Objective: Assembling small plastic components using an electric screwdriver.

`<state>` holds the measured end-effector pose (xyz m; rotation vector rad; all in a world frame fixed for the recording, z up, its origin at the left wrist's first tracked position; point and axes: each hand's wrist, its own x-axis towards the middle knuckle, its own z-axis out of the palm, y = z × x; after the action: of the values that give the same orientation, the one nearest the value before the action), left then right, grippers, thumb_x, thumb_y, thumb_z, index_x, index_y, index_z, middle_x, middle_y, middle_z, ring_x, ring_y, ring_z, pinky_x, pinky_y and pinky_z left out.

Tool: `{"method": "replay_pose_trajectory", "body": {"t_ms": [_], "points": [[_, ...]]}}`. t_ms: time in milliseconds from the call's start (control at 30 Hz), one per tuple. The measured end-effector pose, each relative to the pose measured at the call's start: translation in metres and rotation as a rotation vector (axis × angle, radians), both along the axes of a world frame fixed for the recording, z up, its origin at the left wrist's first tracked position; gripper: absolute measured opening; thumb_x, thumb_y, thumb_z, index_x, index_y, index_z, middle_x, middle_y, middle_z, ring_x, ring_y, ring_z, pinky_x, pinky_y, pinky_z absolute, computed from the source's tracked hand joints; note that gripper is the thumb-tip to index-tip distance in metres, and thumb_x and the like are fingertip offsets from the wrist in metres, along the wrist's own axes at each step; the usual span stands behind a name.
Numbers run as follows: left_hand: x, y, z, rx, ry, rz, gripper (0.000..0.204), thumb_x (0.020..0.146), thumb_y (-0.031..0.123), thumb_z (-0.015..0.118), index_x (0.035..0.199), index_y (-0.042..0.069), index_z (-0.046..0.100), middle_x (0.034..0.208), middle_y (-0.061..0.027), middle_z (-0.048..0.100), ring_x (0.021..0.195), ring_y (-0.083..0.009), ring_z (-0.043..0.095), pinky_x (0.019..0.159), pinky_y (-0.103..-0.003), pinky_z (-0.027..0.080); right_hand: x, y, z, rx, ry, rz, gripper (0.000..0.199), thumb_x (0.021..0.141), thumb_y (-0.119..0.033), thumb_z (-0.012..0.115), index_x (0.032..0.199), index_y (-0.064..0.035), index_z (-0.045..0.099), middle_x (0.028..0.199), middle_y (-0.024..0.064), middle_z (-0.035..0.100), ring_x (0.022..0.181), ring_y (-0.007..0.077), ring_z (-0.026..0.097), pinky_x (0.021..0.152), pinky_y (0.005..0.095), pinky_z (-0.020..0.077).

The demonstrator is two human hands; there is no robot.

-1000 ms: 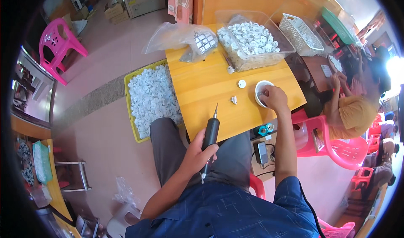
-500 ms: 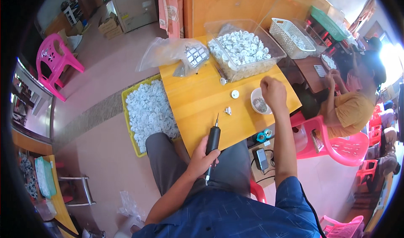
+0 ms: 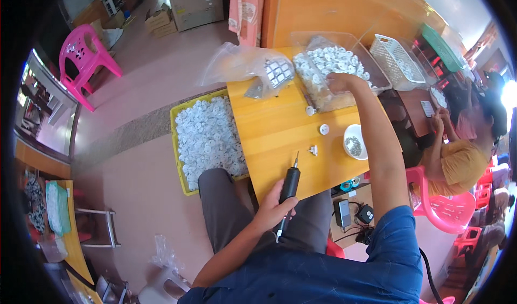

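Note:
My left hand (image 3: 272, 212) grips a black electric screwdriver (image 3: 289, 186) upright, its tip over the near edge of the small wooden table (image 3: 274, 137). My right hand (image 3: 340, 81) reaches far into a clear plastic bag of white round parts (image 3: 328, 67) at the table's back; whether it holds a part is hidden. On the tabletop lie a white round part (image 3: 323, 129), a small white piece (image 3: 313, 150), another part (image 3: 311, 110) and a white bowl of screws (image 3: 355, 141).
A yellow crate of white parts (image 3: 207, 137) sits on the floor left of the table. A clear bag with boxed parts (image 3: 253, 70) lies at the table's back left. Another person in yellow (image 3: 458, 153) sits at right on a pink chair. A white basket (image 3: 398, 62) stands behind.
My right hand has moved from the white bowl up into the bag of white parts. The left hand still holds the screwdriver in about the same place.

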<state>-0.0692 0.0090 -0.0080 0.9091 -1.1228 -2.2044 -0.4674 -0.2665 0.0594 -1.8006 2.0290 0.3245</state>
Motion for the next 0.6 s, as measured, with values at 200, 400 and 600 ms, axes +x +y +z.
{"method": "replay_pose_trajectory", "body": {"t_ms": [200,400,600], "points": [[0.005,-0.002,-0.002,-0.008,-0.022,-0.003,0.064,0.095,0.010,0.064,0.151,0.007,0.033,0.090,-0.0041,0.058,0.069,-0.0125,0.064,0.060,-0.027,0.054,0.045,-0.005,-0.002,-0.037,0.230,0.002,0.048,0.090,-0.031,0.061,0.128,-0.0012,0.063,0.131,0.0235,0.064,0.115,0.0343,0.066,0.093,0.0427,0.0538],[0.003,-0.001,-0.003,-0.026,0.021,0.009,0.064,0.096,0.014,0.065,0.151,0.006,0.033,0.087,-0.0013,0.056,0.066,-0.0103,0.062,0.058,-0.026,0.052,0.032,-0.007,-0.017,-0.180,0.249,-0.087,0.044,0.084,-0.024,0.059,0.119,-0.0002,0.070,0.121,0.0248,0.068,0.112,0.0396,0.067,0.097,0.0451,0.0530],[0.005,-0.001,-0.002,-0.042,0.003,0.019,0.063,0.096,0.014,0.065,0.150,0.006,0.034,0.087,-0.0011,0.056,0.066,-0.0099,0.062,0.056,-0.025,0.052,0.037,-0.004,-0.015,-0.235,0.246,-0.024,0.040,0.079,-0.018,0.060,0.113,-0.0027,0.073,0.116,0.0240,0.070,0.108,0.0395,0.068,0.094,0.0450,0.0546]]}}
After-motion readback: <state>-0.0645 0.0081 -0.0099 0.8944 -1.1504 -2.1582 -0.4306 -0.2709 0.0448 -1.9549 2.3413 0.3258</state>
